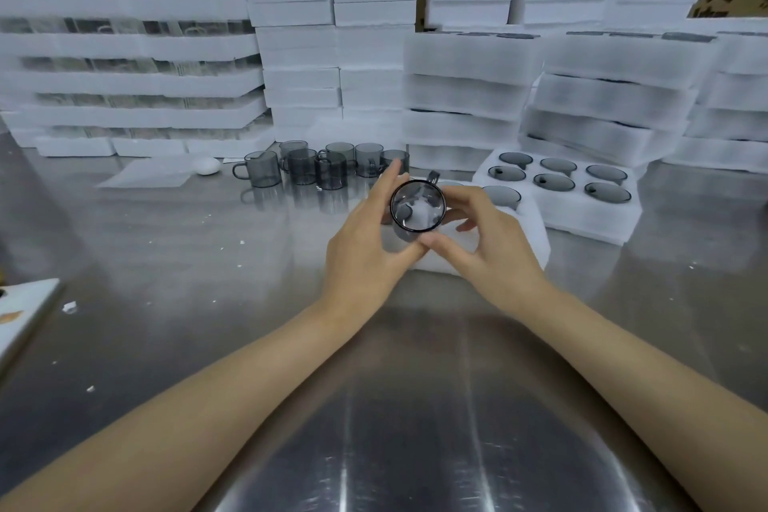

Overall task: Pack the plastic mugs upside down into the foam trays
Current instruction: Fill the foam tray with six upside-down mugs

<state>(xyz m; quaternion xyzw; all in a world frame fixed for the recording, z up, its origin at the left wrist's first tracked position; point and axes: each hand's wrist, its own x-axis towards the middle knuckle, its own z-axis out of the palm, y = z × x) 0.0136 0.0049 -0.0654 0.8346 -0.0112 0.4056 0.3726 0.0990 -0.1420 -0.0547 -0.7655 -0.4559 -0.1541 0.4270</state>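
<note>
Curling fingers (465, 195) round the mug (417, 206) at frame centre, left hand (365, 249) and right hand (494, 249) hold it mouth toward camera, uninverted, above the foam tray (530, 239).

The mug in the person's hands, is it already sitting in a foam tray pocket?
No, the left hand and right hand hold the smoky grey mug in the air above the near foam tray.
</note>
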